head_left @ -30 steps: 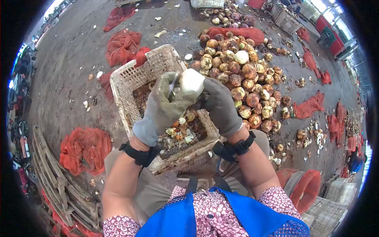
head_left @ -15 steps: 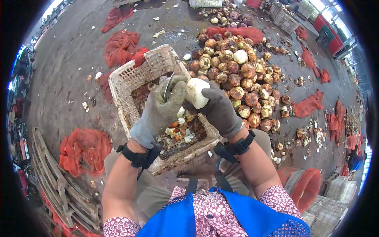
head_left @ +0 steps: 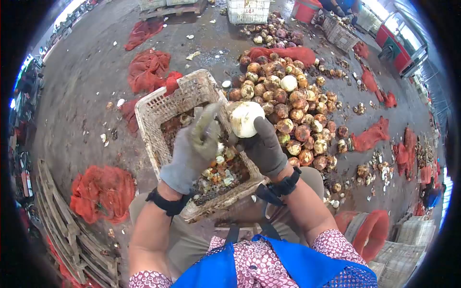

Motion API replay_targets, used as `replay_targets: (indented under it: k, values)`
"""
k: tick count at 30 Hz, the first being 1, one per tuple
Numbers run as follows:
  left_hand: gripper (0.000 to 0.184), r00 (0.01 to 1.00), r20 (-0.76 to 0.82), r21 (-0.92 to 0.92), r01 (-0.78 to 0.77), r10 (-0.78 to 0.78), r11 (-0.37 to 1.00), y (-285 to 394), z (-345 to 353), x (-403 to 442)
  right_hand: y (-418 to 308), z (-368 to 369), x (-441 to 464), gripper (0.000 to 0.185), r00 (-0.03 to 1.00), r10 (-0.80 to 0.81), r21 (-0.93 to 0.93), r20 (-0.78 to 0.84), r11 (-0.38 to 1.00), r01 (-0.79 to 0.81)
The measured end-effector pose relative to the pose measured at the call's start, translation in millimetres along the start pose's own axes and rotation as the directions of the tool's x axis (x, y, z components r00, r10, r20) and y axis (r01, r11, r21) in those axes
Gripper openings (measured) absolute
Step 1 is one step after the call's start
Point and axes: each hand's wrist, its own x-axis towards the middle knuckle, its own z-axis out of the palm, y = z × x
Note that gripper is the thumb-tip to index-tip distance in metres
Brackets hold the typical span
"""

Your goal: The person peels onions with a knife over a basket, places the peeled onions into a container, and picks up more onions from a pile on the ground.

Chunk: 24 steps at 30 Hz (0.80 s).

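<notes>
My right hand, in a dark grey glove, is closed around a large peeled white onion with a few brown marks. The onion is above the right side of a dirty plastic crate. Close to its left is my left hand, gloved in grey with stained fingers and blurred by motion. Its fingers are curled around a small knife whose blade hardly shows now. Onion skins and scraps lie in the crate below both hands.
Beyond the crate, a heap of brown onions covers the floor, a peeled one on top. Red mesh sacks lie about. A wooden pallet is at left, a red tub at right. A person works far off.
My left hand has turned, and the knife blade that showed clearly is now hardly visible. The onion in my right hand has turned and sits slightly higher. The view has tilted up a little.
</notes>
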Motion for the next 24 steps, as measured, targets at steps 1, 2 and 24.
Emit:
replay_targets:
  k: [1, 2, 24]
  values:
    - [0.044, 1.000, -0.008, -0.006, 0.002, -0.002, 1.000, -3.4, 5.6, -3.1, -1.5, 2.8, -0.9, 0.067, 0.999, -0.038, -0.058, 0.007, 0.998, 0.038]
    - [0.049, 0.993, -0.003, 0.094, -0.117, 0.118, 0.989, -11.3, 12.9, -5.5, -3.1, 7.8, -1.4, 0.077, 0.997, -0.070, -0.092, -0.026, 0.994, 0.067]
    - [0.093, 0.979, 0.148, 0.353, -0.182, 0.137, 0.918, -21.8, 10.6, -12.2, 6.2, 22.8, -9.6, 0.067, 0.999, 0.032, -0.189, 0.021, 0.982, -0.028]
